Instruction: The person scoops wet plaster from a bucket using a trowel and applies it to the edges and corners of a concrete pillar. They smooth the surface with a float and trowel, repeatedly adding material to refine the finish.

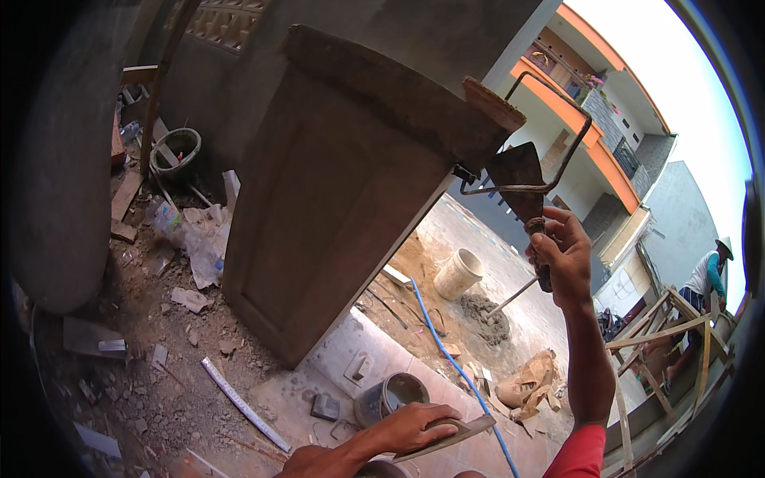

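In my right hand (564, 255), raised at the right, is a scraper with a dark flat blade (518, 171), gripped by its handle. The blade points up and left, beside the top corner of a grey plastered low wall (343, 175). A bent metal rod clamp (588, 131) loops around that corner and passes by the blade; whether they touch I cannot tell. A short wooden board (496, 107) sits at the wall's top end. Low in front, my left hand (418, 428) is closed on a flat plastering float (462, 436), held nearly level.
Below stand a bucket of water (390, 397) and a trowel-like tool with a handle (358, 366). Beyond lie a blue hose (438, 331), a white bucket (458, 274), wet mortar (482, 319) and a torn paper sack (532, 382). Rubble (159, 319) covers the left; a person (709, 275) stands by wooden framing (665, 331).
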